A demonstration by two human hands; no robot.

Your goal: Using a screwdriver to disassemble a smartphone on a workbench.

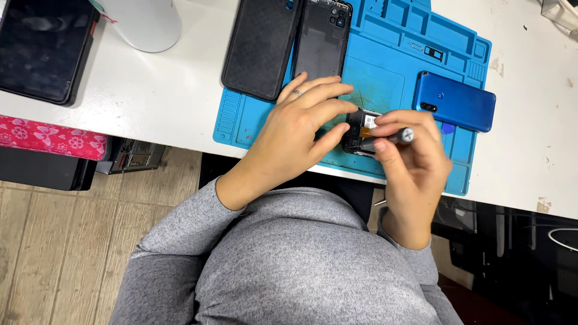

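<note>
An opened phone (363, 129) with its inner parts exposed lies on the blue repair mat (385, 72) near the table's front edge. My left hand (301, 129), with a ring on one finger, rests over the phone's left side and grips it between thumb and fingers. My right hand (412, 153) pinches a small screwdriver (394, 137) with a grey handle, its tip hidden against the phone. Much of the phone is covered by both hands.
A blue phone back cover (456, 101) lies on the mat's right part. Two black phone covers (261, 45) (322, 39) lie at the mat's top left. A dark tablet (42, 48), a white lamp base (141, 24) and a pink floral cloth (51, 138) sit at left.
</note>
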